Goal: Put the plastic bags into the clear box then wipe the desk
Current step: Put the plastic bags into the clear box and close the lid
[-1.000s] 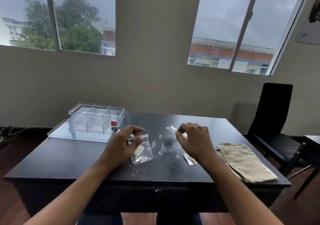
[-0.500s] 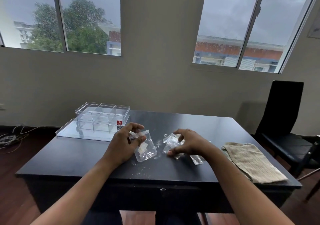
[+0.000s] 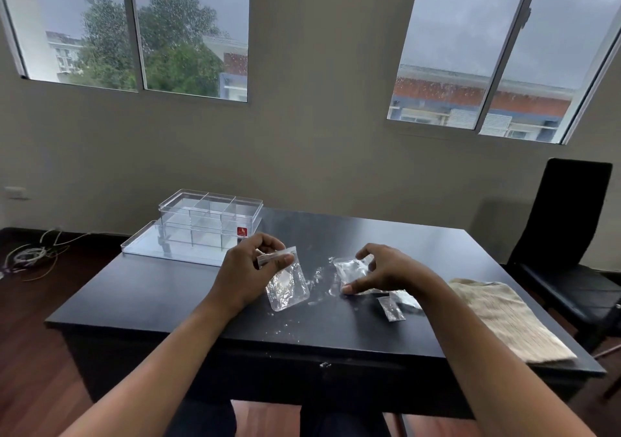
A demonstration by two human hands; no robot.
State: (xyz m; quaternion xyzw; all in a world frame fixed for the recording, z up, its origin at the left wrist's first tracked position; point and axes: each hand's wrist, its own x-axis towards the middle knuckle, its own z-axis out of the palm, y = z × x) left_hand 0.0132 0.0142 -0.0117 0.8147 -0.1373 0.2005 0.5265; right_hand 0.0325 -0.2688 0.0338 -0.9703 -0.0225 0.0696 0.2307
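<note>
My left hand [image 3: 250,272] pinches the top edge of a small clear plastic bag [image 3: 287,287], which hangs down to the dark desk [image 3: 161,299]. My right hand [image 3: 386,270] curls over a crumpled clear bag [image 3: 351,268] with thumb and fingers around it. Two more little bags [image 3: 391,309] lie just under my right wrist. The clear box [image 3: 210,223] with inner dividers stands at the desk's far left, resting on its flat lid [image 3: 141,246], open at the top.
A folded beige cloth [image 3: 504,319] lies at the desk's right front corner. Small crumbs and shiny scraps [image 3: 285,327] dot the desk near its front edge. A black chair [image 3: 568,235] stands to the right. Cables [image 3: 30,256] lie on the floor at left.
My right hand came down from holding a small white piece onto the crumpled bag in the middle. My left hand keeps its pinch on the bag's top. The camera shifted slightly.
</note>
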